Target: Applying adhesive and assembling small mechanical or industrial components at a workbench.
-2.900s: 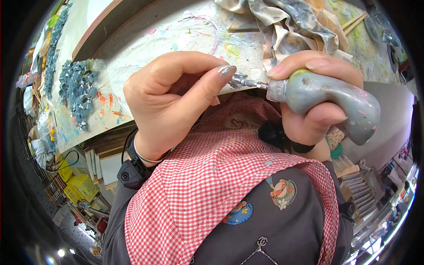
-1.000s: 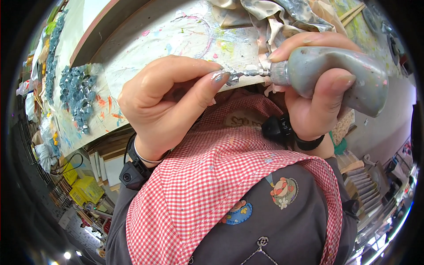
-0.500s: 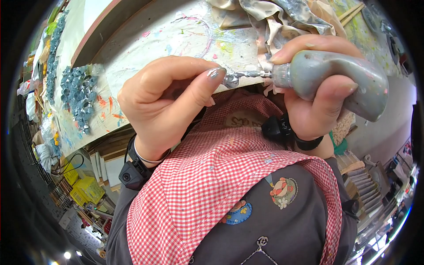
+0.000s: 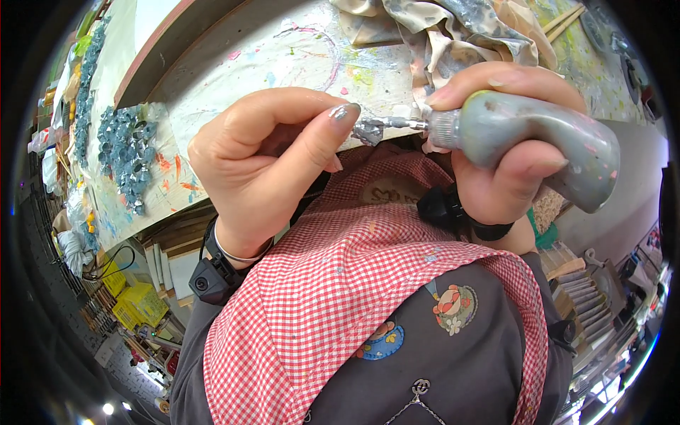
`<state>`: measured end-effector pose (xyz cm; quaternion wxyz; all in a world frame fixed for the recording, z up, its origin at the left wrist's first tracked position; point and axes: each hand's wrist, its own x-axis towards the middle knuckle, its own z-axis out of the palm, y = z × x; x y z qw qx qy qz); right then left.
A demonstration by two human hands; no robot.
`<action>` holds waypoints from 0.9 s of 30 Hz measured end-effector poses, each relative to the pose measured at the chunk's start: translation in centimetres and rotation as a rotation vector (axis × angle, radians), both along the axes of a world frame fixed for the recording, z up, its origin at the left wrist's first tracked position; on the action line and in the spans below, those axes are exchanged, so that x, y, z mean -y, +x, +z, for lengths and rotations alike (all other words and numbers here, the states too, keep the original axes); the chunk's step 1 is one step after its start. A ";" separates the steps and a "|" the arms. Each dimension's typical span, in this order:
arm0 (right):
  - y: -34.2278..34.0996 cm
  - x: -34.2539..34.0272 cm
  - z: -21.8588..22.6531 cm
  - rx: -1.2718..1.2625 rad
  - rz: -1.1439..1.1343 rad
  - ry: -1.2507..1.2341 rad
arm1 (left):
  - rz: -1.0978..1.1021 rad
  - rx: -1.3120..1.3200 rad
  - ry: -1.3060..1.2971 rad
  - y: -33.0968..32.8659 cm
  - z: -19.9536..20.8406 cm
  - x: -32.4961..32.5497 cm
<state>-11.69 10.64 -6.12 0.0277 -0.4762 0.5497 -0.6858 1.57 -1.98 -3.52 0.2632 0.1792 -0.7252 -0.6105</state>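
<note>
My right hand [image 4: 520,134] is wrapped round a grey squeeze bottle [image 4: 545,142] lying on its side, thumb and fingers pressing its soft wall. Its ribbed collar and thin metal nozzle [image 4: 405,122] point left. Between thumb and forefinger of my left hand [image 4: 276,163] is a small blue-grey and silver faceted piece [image 4: 368,132], partly hidden by the fingertips. The nozzle tip is at this piece; whether it touches cannot be made out. Silvery paint smears the left thumb.
Many similar blue-grey pieces [image 4: 127,156] lie heaped on the paint-stained table [image 4: 248,71] at left. A brown wooden strip [image 4: 159,53] crosses the far left. Crumpled stained cloth [image 4: 460,35] lies beyond my right hand. Yellow crates [image 4: 138,304] stand below at left.
The bottle has tilted, its base dropping and its collar shifting slightly left and down. More of the small piece shows at my left fingertips. Both hands keep their hold.
</note>
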 end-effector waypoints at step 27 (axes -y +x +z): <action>0.3 -0.7 -0.7 0.286 0.051 -0.217 | -0.083 -0.123 -0.015 0.7 -1.1 1.1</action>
